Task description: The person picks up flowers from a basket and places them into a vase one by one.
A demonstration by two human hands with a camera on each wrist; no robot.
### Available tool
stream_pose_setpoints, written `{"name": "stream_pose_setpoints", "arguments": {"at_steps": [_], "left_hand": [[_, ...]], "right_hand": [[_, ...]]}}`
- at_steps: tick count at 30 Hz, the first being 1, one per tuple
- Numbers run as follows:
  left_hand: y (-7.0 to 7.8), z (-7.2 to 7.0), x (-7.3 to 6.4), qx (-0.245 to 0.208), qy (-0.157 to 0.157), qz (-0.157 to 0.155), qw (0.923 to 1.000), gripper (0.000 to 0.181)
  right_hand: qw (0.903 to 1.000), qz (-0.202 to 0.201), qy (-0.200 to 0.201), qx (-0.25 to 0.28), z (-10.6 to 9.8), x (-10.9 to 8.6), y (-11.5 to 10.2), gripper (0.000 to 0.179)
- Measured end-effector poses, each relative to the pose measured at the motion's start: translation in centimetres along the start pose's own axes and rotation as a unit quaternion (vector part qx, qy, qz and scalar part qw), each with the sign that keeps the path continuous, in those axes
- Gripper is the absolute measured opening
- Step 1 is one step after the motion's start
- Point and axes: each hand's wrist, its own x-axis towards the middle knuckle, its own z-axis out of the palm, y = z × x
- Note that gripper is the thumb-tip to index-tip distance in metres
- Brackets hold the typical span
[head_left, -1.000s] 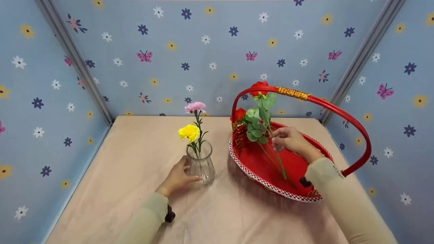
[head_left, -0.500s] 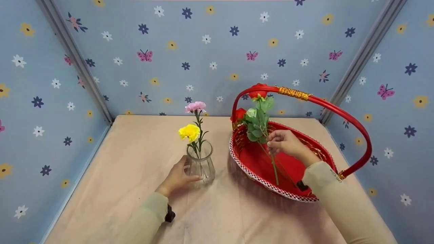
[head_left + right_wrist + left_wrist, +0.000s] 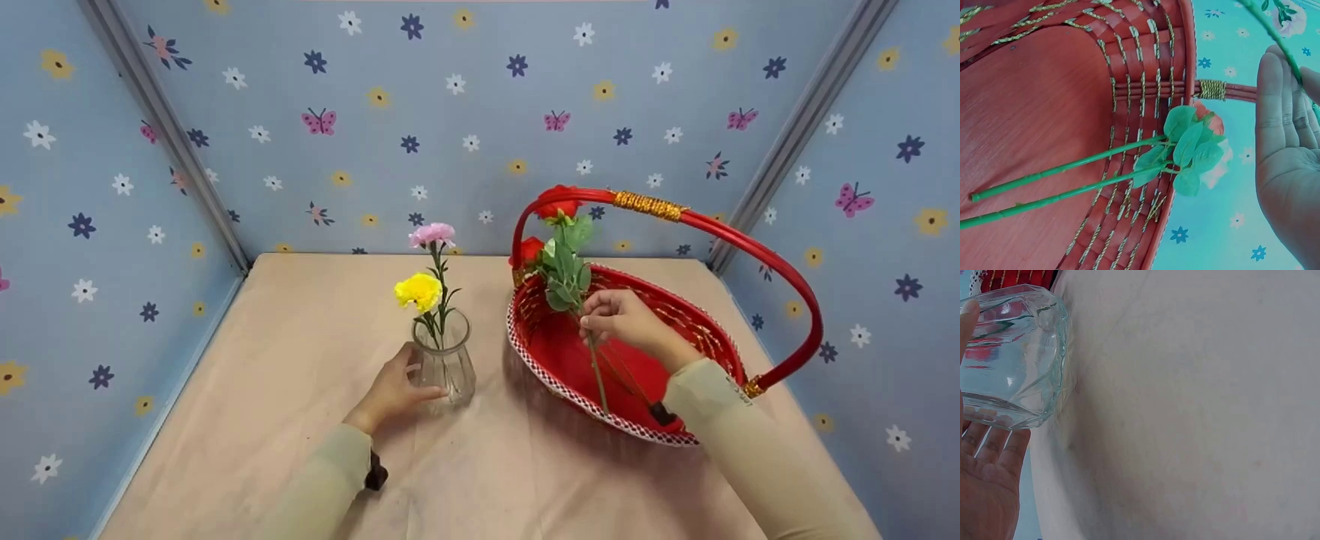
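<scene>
In the head view my left hand (image 3: 391,388) holds a clear glass vase (image 3: 454,371) around its left side, thumb in front. A yellow carnation (image 3: 418,292) and a pink carnation (image 3: 433,235) stand in the vase. My right hand (image 3: 628,324) pinches the stem of a red rose (image 3: 559,204) above a red woven basket (image 3: 559,386). That rose is upright, leaning left, its stem end near the basket's front rim. Another red rose (image 3: 531,250) leans at the basket's left end. The right wrist view shows a pale flower (image 3: 1219,166) beside it, with both green stems inside the basket.
A tall red handle (image 3: 784,277) with gold wrapping arches over the basket. The table has a pale pink cloth (image 3: 322,315). Blue patterned panels (image 3: 465,127) stand at the back and both sides.
My right hand has moved left with the pinched rose, and the rose's stem end has shifted left toward the basket's front rim. My left hand and the vase have stayed in place.
</scene>
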Motion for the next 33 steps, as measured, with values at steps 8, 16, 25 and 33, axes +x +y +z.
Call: {"name": "stream_pose_setpoints", "arguments": {"at_steps": [8,16,25,33], "left_hand": [[0.0,0.0,-0.1,0.000,-0.001,0.002,1.0000,0.088],[0.0,0.0,0.0,-0.004,-0.001,-0.004,1.0000,0.087],[0.1,0.0,-0.1,-0.017,-0.002,-0.003,0.9999,0.082],[0.0,-0.1,-0.1,-0.012,-0.001,0.002,0.9999,0.082]], "right_hand": [[0.9995,-0.004,-0.027,0.014,1.1,-0.2,-0.3,0.007],[0.9976,-0.003,-0.058,0.038,2.7,-0.6,0.0,0.005],[0.9943,-0.015,-0.095,0.047,4.6,-0.8,0.2,0.007],[0.9943,-0.034,-0.099,0.019,5.6,-0.5,-0.1,0.008]]}}
